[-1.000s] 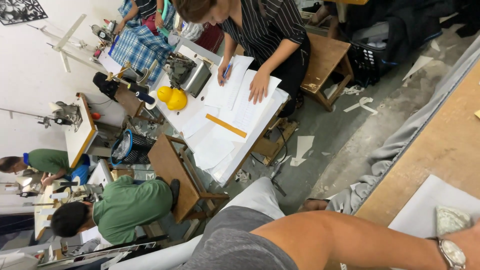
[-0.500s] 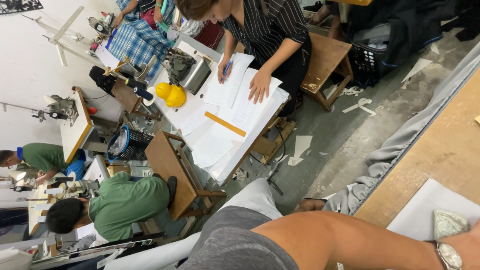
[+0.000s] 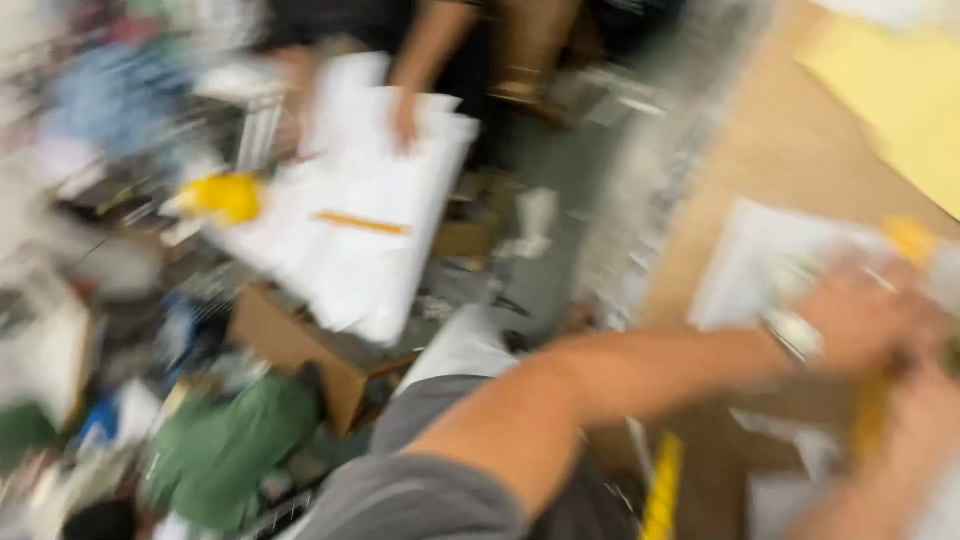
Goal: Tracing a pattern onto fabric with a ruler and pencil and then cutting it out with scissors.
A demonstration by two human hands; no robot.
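Blurrily, left hand (image 3: 865,320) on white paper sheet (image 3: 745,270), edges smeared.

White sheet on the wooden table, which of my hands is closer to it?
Left. The left hand, the one with the wristwatch, is at the white sheet's right edge; blur hides any contact. The right hand sits farther away, toward the frame's lower right corner.
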